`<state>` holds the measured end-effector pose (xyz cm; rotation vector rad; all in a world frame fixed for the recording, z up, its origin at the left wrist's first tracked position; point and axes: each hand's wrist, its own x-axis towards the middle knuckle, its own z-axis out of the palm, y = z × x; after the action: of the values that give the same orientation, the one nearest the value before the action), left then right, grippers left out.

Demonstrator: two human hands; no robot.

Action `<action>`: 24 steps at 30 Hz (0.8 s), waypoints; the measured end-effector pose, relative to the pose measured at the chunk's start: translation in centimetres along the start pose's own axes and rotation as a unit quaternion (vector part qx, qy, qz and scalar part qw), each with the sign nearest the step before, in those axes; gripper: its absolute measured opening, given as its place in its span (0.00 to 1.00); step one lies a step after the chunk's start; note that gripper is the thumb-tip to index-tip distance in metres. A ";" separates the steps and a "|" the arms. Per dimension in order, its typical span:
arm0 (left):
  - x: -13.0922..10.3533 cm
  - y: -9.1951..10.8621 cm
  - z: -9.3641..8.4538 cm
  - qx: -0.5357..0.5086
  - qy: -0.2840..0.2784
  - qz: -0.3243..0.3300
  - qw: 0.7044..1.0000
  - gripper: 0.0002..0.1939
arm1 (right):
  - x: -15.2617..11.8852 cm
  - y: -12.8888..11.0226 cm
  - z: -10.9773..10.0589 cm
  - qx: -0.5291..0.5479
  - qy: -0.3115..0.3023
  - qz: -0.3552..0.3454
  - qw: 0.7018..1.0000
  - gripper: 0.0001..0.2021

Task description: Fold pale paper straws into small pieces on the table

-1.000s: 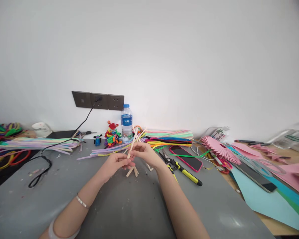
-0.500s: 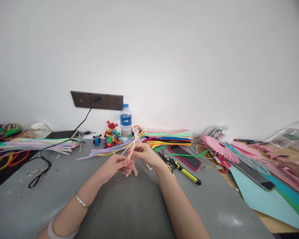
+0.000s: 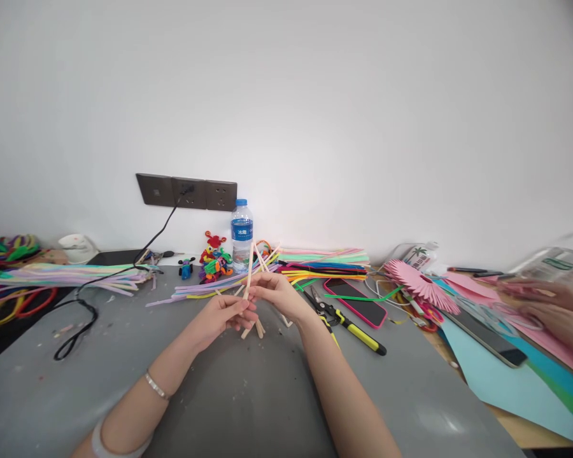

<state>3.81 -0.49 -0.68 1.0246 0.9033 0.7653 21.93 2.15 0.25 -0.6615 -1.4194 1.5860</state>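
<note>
Several pale thin sticks [image 3: 249, 267] stand crossed and tilted over the grey table [image 3: 210, 394], in front of the water bottle [image 3: 241, 235]. My left hand [image 3: 229, 315] is closed, its thumb and fingers at the lower part of the sticks. Higher up, from the right, my right hand [image 3: 272, 292] pinches the sticks between thumb and fingers. The fingers partly hide where the sticks meet. Right of my right hand lie pliers with yellow and black handles [image 3: 358, 334].
Bundles of coloured pipe cleaners [image 3: 322, 264], a pink-cased phone [image 3: 356, 302] and small figures [image 3: 214, 257] line the back. A black cable [image 3: 88, 305] lies left. Another person's hands [image 3: 554, 312] are at the right over pink paper.
The front stick has turned more upright, and my left fingers have shifted slightly. The other person's hands at the right reach further into view.
</note>
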 end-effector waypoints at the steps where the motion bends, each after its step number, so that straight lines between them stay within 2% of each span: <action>1: 0.0 0.0 0.0 0.003 0.004 0.000 1.000 0.19 | 0.0 0.0 0.1 -0.003 0.001 -0.002 1.000 0.11; 7: 0.1 -0.2 0.1 0.043 0.027 0.013 0.999 0.18 | 0.2 0.0 0.6 -0.022 0.030 0.004 0.999 0.12; 15: 0.1 -0.4 0.0 -0.059 -0.016 -0.005 0.998 0.18 | 0.1 0.0 0.7 -0.016 0.023 -0.015 0.999 0.11; 19: 0.2 -0.4 -0.1 -0.101 -0.004 -0.020 0.995 0.15 | 0.1 0.1 0.7 -0.002 0.018 -0.016 1.000 0.10; 24: 0.2 -0.1 -0.2 -0.107 0.030 -0.016 0.994 0.19 | 0.2 0.0 0.6 -0.043 0.040 -0.047 0.997 0.09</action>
<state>3.76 -0.30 -0.90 0.8009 0.8666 0.8494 21.37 2.03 0.42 -0.6903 -1.4439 1.4164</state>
